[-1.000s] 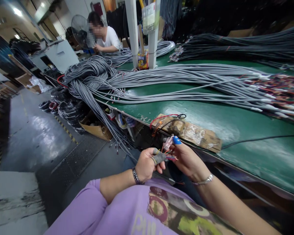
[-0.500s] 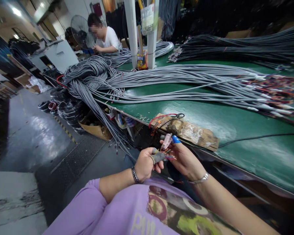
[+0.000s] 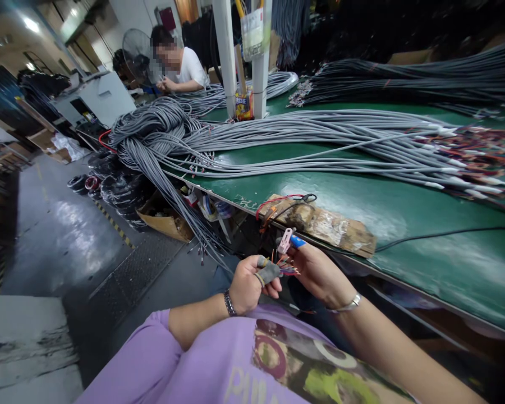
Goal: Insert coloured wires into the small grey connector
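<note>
My left hand [image 3: 248, 283], with grey covers on thumb and forefinger, is closed on a bundle of thin coloured wires [image 3: 289, 270]. The bare wire tips fan out to the right, towards my other palm. My right hand [image 3: 320, 272] has blue tape round one fingertip and pinches a small pink plastic tool [image 3: 285, 241] with a slot in it. That tool is just above the wires, and an orange wire runs up close to its lower end. My fingers hide part of the tool and the rest of the bundle.
A taped wooden board [image 3: 332, 229] with red and black leads lies at the front edge of the green table [image 3: 404, 207]. Long grey cables [image 3: 303, 132] stretch across it, and some hang over the edge. Black cables [image 3: 404, 81] lie behind. Across the table sits a co-worker [image 3: 189, 70].
The pink tool has turned more upright in my right hand, showing its slotted face. An orange wire now stands up apart from the bundle. My left hand has hardly moved.
</note>
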The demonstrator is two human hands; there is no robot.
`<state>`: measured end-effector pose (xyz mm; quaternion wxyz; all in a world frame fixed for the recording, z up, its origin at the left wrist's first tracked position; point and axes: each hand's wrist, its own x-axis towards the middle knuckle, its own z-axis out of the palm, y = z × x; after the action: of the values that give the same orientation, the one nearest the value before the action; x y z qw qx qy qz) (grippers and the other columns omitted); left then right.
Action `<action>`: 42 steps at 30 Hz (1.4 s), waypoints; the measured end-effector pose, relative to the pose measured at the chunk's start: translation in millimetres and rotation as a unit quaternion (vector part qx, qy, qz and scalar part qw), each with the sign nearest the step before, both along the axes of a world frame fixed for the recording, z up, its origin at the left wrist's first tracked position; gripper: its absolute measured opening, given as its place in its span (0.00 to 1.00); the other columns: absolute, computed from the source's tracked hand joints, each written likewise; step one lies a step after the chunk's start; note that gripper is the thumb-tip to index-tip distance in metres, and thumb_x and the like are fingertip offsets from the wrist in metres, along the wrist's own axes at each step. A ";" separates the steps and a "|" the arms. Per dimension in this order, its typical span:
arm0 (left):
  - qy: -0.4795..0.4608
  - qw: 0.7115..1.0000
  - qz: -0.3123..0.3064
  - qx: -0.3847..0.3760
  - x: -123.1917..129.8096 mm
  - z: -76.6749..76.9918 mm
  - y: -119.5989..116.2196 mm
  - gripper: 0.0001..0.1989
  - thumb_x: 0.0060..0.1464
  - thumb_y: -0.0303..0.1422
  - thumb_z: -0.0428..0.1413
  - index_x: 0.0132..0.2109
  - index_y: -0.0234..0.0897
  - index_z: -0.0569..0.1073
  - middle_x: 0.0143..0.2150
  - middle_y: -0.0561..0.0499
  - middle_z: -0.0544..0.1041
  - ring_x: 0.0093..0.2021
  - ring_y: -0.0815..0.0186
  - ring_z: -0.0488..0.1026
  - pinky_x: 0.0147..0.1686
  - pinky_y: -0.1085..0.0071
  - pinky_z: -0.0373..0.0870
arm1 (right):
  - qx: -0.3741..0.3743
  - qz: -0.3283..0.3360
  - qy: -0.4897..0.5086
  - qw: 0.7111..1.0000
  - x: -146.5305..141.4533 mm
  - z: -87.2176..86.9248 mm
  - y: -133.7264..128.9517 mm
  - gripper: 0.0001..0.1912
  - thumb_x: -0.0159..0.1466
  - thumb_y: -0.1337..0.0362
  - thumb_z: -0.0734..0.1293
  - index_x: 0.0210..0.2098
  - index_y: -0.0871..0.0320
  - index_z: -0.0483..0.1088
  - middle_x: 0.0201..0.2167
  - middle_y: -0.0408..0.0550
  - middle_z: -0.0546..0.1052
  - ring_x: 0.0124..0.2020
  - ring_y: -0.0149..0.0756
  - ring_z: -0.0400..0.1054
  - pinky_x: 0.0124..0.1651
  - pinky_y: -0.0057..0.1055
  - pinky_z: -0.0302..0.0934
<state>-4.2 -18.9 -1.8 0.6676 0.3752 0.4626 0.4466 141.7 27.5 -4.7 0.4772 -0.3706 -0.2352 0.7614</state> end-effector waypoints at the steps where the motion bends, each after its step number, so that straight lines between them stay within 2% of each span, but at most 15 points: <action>1: -0.004 1.000 0.006 0.001 1.2 0.9 0.7 0.21 0.43 0.48 0.62 0.26 0.33 0.67 0.19 0.53 0.73 0.15 0.73 0.67 0.15 0.79 0.54 | 0.004 -0.004 -0.005 1.000 -0.8 -0.4 -1.0 0.13 0.54 0.52 0.73 0.27 0.56 0.74 0.25 0.44 0.75 0.24 0.31 0.66 0.27 0.27 0.64; 3: -0.012 1.000 0.018 0.004 3.5 2.4 2.4 0.20 0.43 0.47 0.62 0.26 0.34 0.67 0.19 0.53 0.73 0.15 0.74 0.67 0.14 0.79 0.53 | 0.023 -0.023 -0.028 0.999 -1.8 -3.1 -4.0 0.15 0.54 0.50 0.72 0.27 0.56 0.74 0.24 0.44 0.74 0.24 0.31 0.65 0.28 0.28 0.63; 7: -0.015 0.999 0.030 0.008 7.0 3.4 5.5 0.18 0.45 0.44 0.62 0.28 0.33 0.68 0.19 0.53 0.73 0.14 0.74 0.67 0.14 0.80 0.52 | 0.094 -0.120 -0.120 0.981 -2.4 -14.1 -8.1 0.17 0.54 0.46 0.72 0.26 0.55 0.74 0.22 0.42 0.73 0.23 0.30 0.61 0.27 0.28 0.58; 9: -0.012 0.999 0.031 0.009 8.2 3.0 6.3 0.17 0.45 0.43 0.62 0.28 0.33 0.68 0.19 0.54 0.73 0.14 0.74 0.67 0.14 0.80 0.52 | 0.104 -0.133 -0.133 0.977 -2.8 -17.3 -6.8 0.19 0.53 0.44 0.71 0.27 0.54 0.75 0.22 0.42 0.73 0.23 0.30 0.61 0.27 0.28 0.57; 15: -0.013 0.999 0.039 0.011 9.8 -1.0 8.7 0.16 0.46 0.42 0.61 0.27 0.34 0.67 0.19 0.54 0.73 0.14 0.75 0.66 0.13 0.80 0.52 | 0.057 -0.030 -0.015 0.998 -4.2 -11.5 2.7 0.24 0.53 0.40 0.69 0.29 0.56 0.76 0.25 0.46 0.75 0.26 0.35 0.66 0.31 0.32 0.62; 21: 0.009 1.000 0.023 0.008 10.6 -4.7 10.4 0.15 0.47 0.41 0.60 0.27 0.34 0.67 0.20 0.54 0.73 0.14 0.75 0.66 0.13 0.80 0.51 | 0.014 -0.046 0.046 0.998 -6.2 -13.0 5.5 0.19 0.54 0.46 0.72 0.31 0.57 0.76 0.25 0.45 0.76 0.26 0.33 0.66 0.31 0.30 0.63; 27: 0.021 1.000 0.017 0.006 7.7 -7.4 6.3 0.16 0.46 0.42 0.61 0.27 0.34 0.67 0.20 0.53 0.73 0.14 0.75 0.65 0.14 0.80 0.54 | 0.028 -0.037 0.044 0.998 -5.4 -9.9 -1.1 0.21 0.55 0.43 0.69 0.32 0.55 0.75 0.27 0.45 0.75 0.27 0.33 0.67 0.32 0.30 0.64; 29: 0.021 1.000 0.016 0.012 5.0 -10.4 4.4 0.17 0.47 0.43 0.61 0.27 0.34 0.67 0.20 0.53 0.74 0.14 0.75 0.66 0.14 0.80 0.56 | 0.035 -0.015 0.033 0.999 -1.5 -8.8 -6.5 0.23 0.54 0.40 0.68 0.31 0.54 0.75 0.28 0.46 0.75 0.28 0.34 0.67 0.32 0.31 0.64; 32: 0.023 0.999 0.013 0.027 0.5 -15.1 1.9 0.18 0.47 0.45 0.61 0.27 0.33 0.68 0.21 0.52 0.74 0.15 0.74 0.66 0.16 0.79 0.60 | 0.048 0.053 -0.010 0.997 5.5 -10.9 -16.2 0.26 0.51 0.38 0.69 0.32 0.56 0.75 0.29 0.48 0.74 0.29 0.35 0.67 0.33 0.33 0.65; 34: 0.031 0.999 0.013 0.035 -1.4 -15.8 0.9 0.18 0.47 0.45 0.61 0.28 0.33 0.68 0.21 0.52 0.73 0.16 0.74 0.67 0.17 0.78 0.62 | 0.068 0.078 -0.058 0.993 8.2 -13.3 -22.3 0.25 0.50 0.41 0.72 0.30 0.57 0.74 0.27 0.46 0.73 0.28 0.34 0.65 0.33 0.33 0.64; 36: 0.043 0.998 0.007 0.036 -2.1 -13.7 0.8 0.19 0.46 0.46 0.61 0.28 0.33 0.68 0.21 0.52 0.73 0.18 0.74 0.68 0.19 0.78 0.64 | 0.098 0.072 -0.126 0.984 8.8 -14.0 -26.8 0.21 0.51 0.46 0.74 0.30 0.58 0.73 0.24 0.43 0.71 0.26 0.30 0.62 0.32 0.30 0.61; 39: 0.060 0.997 -0.050 0.022 -1.9 -8.0 2.5 0.20 0.42 0.46 0.64 0.27 0.33 0.68 0.19 0.53 0.72 0.19 0.72 0.69 0.22 0.75 0.68 | 0.145 0.072 -0.203 0.966 8.2 -10.2 -29.4 0.18 0.52 0.49 0.74 0.28 0.58 0.72 0.24 0.42 0.72 0.25 0.30 0.62 0.32 0.29 0.59; 42: 0.069 0.989 -0.128 -0.008 -2.6 -4.5 5.0 0.21 0.37 0.46 0.66 0.26 0.33 0.68 0.17 0.53 0.71 0.18 0.70 0.69 0.22 0.74 0.68 | 0.169 0.105 -0.230 0.953 8.5 -3.8 -28.8 0.19 0.51 0.47 0.73 0.26 0.58 0.72 0.24 0.44 0.74 0.26 0.33 0.65 0.33 0.31 0.61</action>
<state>-6.9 -13.9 -6.3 0.6886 0.4557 0.4598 0.3267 150.2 -1.3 -8.5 0.3835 -0.4229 -0.5010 0.6504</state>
